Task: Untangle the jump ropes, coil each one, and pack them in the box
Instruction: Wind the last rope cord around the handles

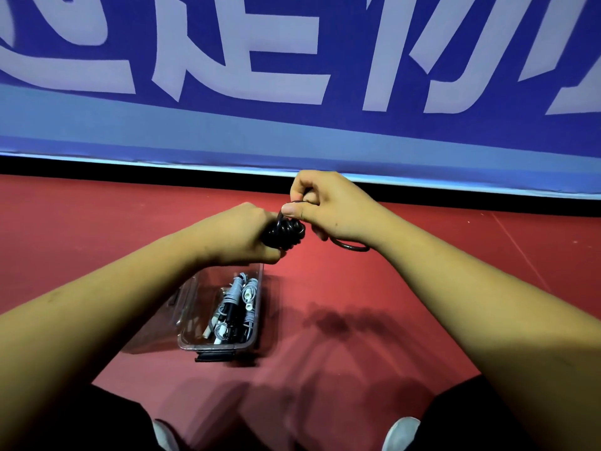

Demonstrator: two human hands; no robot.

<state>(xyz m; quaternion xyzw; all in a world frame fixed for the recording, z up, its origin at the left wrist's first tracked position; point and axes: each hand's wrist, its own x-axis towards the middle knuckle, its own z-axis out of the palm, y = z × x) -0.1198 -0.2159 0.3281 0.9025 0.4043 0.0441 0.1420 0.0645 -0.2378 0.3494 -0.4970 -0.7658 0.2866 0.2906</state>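
Red floor (pixel 374 288): rope (pixel 286 234) in left hand (pixel 240 236)

Tightly coiled black rope (pixel 283 234) above clear box (pixel 187 320) — grey-white ropes (pixel 242 297) inside

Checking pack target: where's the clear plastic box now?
Head view, lower centre-left: the clear plastic box sits on the red floor, just beneath the left hand and the black coiled jump rope it grips.
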